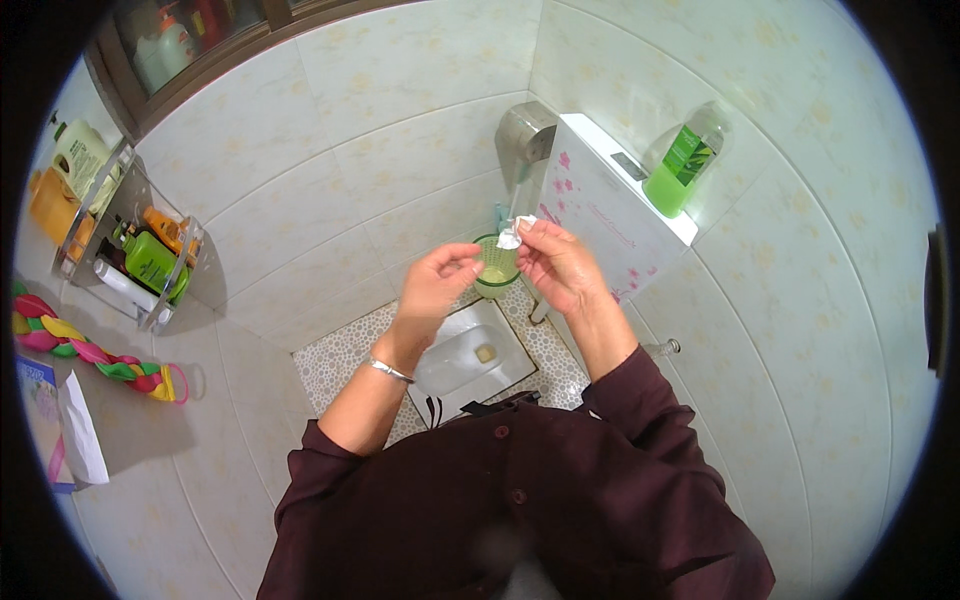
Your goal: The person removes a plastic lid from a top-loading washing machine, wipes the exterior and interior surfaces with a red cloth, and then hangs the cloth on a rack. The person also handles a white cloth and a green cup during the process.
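Observation:
Between the thumb and fingers of my right hand (559,262) is a small crumpled piece of white paper or tissue (511,234). My left hand (439,281) is apart from it, fingers loosely curled with a gap at the thumb and nothing seen between them. Both hands are raised on either side of a green mesh wastebasket (495,291), which stands on the floor beyond them. Below the hands lies a white squat toilet (457,360) set in the floor, partly hidden by my left forearm.
At the right, a white cistern (600,217) on the wall bears a bottle of green liquid (684,169). A metal paper holder (531,131) is beside it. Wall racks (161,307) with bottles, a braided cloth strip (82,341) and a calendar (41,420) are at the left.

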The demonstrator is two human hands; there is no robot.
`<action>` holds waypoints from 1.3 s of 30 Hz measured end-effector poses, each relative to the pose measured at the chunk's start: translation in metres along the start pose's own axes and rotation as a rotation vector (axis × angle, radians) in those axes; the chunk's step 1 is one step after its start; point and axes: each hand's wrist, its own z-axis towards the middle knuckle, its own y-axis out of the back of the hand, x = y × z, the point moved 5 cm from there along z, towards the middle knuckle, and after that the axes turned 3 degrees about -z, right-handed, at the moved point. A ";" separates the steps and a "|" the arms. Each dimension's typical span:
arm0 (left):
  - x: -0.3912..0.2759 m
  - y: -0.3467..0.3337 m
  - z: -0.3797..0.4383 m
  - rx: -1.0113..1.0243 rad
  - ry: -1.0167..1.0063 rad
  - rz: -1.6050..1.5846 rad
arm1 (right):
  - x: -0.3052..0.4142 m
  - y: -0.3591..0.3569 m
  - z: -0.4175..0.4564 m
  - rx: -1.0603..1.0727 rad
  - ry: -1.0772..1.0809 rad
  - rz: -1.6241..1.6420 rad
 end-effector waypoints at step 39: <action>0.176 0.082 0.035 -0.485 0.354 0.132 | -0.102 0.180 0.281 -0.343 0.127 -1.582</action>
